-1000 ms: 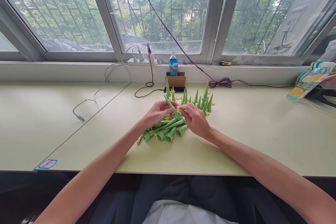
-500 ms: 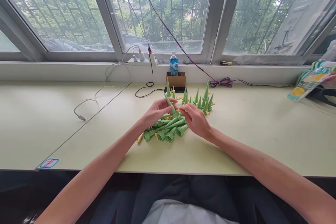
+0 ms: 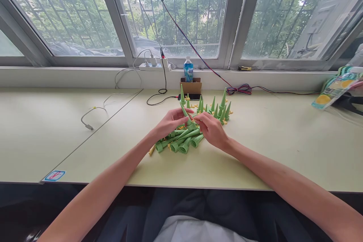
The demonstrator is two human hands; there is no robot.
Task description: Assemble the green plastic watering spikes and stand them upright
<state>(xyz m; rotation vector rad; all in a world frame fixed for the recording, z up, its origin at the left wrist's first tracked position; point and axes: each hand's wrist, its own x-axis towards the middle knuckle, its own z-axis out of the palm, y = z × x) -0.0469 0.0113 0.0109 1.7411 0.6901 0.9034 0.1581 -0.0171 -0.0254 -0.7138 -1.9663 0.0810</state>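
Observation:
My left hand (image 3: 171,121) is closed around a green cone-shaped plastic watering spike (image 3: 185,112), its pointed tip tilted up and to the left. Close against it, my right hand (image 3: 212,129) pinches a small yellow plastic valve (image 3: 195,118) at the spike's side; the fingers hide most of that piece. Below both hands lies a pile of green spikes (image 3: 189,134), several with their open threaded ends facing me. Behind my right hand, several spikes stand upright (image 3: 223,101) with yellow pieces on their sides.
A blue-labelled bottle (image 3: 188,70) stands by a cardboard box (image 3: 195,85) at the back, with a phone (image 3: 190,97) in front. Cables (image 3: 239,89) run along the sill, and a white cable (image 3: 88,126) lies on the left. Bagged items (image 3: 337,87) sit at the far right.
The held spike has shifted slightly to the right and stands a little steeper. Both hands keep their grip in nearly the same place.

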